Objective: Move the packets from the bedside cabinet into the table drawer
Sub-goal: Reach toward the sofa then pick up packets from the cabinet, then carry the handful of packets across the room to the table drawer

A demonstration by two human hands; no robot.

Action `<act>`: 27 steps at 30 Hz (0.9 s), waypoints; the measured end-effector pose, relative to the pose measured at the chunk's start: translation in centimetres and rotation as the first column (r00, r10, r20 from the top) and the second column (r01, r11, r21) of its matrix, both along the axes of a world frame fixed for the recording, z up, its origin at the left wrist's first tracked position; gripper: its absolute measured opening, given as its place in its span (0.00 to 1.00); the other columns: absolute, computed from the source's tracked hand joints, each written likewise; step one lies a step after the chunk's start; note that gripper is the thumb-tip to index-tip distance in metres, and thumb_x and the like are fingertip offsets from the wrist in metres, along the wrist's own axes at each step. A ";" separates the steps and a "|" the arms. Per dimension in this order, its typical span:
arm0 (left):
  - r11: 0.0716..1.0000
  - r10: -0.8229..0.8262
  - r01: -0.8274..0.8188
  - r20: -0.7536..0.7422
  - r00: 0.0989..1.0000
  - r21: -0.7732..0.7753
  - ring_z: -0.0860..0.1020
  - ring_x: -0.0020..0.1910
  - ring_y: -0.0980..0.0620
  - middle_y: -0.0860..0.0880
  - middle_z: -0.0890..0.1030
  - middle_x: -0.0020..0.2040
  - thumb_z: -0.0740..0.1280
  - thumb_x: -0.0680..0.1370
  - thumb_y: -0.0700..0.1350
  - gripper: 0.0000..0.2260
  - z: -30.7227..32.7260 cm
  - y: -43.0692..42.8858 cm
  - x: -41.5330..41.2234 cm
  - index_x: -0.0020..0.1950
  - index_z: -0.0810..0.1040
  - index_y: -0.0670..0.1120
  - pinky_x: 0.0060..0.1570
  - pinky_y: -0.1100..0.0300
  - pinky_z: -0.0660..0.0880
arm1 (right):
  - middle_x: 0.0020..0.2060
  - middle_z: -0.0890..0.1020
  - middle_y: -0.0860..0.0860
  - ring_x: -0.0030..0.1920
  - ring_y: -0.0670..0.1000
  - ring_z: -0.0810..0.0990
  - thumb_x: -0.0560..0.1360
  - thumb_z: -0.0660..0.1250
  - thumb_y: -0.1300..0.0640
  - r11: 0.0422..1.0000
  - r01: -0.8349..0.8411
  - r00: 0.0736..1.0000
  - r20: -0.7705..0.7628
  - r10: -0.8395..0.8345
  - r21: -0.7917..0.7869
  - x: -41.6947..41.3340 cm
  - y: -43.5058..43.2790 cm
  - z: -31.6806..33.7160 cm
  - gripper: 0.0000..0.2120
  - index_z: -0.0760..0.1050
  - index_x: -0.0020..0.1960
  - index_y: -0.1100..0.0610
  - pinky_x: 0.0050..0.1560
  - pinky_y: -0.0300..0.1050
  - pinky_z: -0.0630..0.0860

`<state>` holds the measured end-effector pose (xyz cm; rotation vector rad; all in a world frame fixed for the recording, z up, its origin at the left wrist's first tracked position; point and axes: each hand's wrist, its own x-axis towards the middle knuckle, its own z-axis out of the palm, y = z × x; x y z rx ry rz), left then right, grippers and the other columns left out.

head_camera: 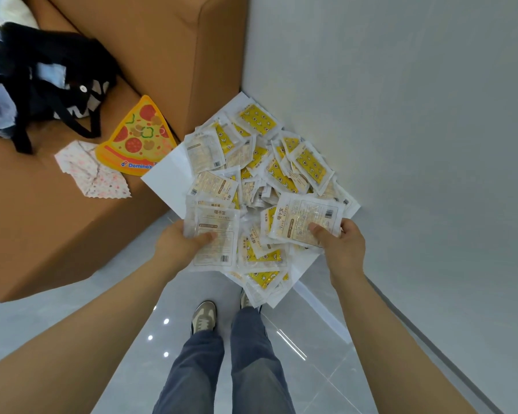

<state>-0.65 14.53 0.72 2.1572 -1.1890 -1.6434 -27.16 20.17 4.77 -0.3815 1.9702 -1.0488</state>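
- Covering most of the white bedside cabinet [168, 177], a loose heap of packets [260, 162] hides all of its top but a bare strip at the left and a corner at the right; the cabinet's body is out of sight beneath.
- The left hand [180, 243] pinches the left packet [219, 216] at the near left of the heap, thumb on top; its fingers are hidden underneath.
- The right hand [341, 243] pinches the right packet [305, 213] the same way, fingers likewise hidden.
- The packets are flat, glossy, crinkled rectangular sachets, clear-edged, some showing yellow patterned fronts, others pale printed backs with barcodes; the small print is too fine to read.
- The left packet's long axis runs away from the person, barcode at the near end; the right packet lies crosswise, slightly tilted, barcode at the far right corner.
- Several packets overhang the cabinet's near edge, above a shoe [204, 315].
- A brown bed frame [72, 219] carries a pizza-shaped card [138, 141], a patterned cloth [93, 171] and a black bag [51, 70], the bag partly cut off at the left.
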 end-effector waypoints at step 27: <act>0.786 -0.324 0.141 -0.206 0.923 -0.602 0.82 0.47 0.56 0.54 0.85 0.47 0.74 0.71 0.50 0.11 33.2 0.0 0.5 0.52 0.81 0.53 0.51 0.51 0.79 | 0.39 0.84 0.46 0.38 0.44 0.83 0.68 0.75 0.65 0.871 -0.089 0.897 -0.420 -0.141 -0.482 4.4 5.6 34.4 0.10 0.77 0.44 0.54 0.36 0.37 0.80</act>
